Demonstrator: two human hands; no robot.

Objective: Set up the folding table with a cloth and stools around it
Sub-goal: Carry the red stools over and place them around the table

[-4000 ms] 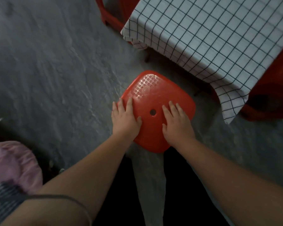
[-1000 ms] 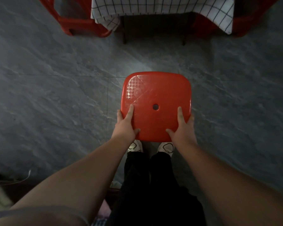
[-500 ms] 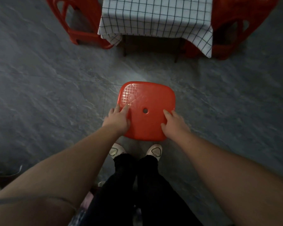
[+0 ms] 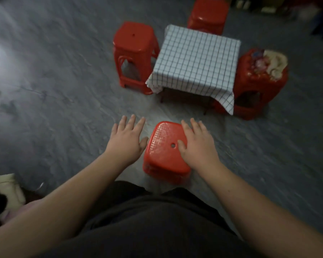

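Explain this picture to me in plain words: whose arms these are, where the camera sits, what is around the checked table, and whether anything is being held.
There is no machine here. A person wears a wide-angle camera on the head, so you look down along their own two bare arms. The left hand hovers open beside a red stool that stands on the grey floor; the right hand lies flat and open over its seat. Neither hand has a grip on anything. Ahead stands the small table under a checked cloth. A stool stands on the left, another behind, and a third on the right with something pale and bundled on it, too blurred to identify.
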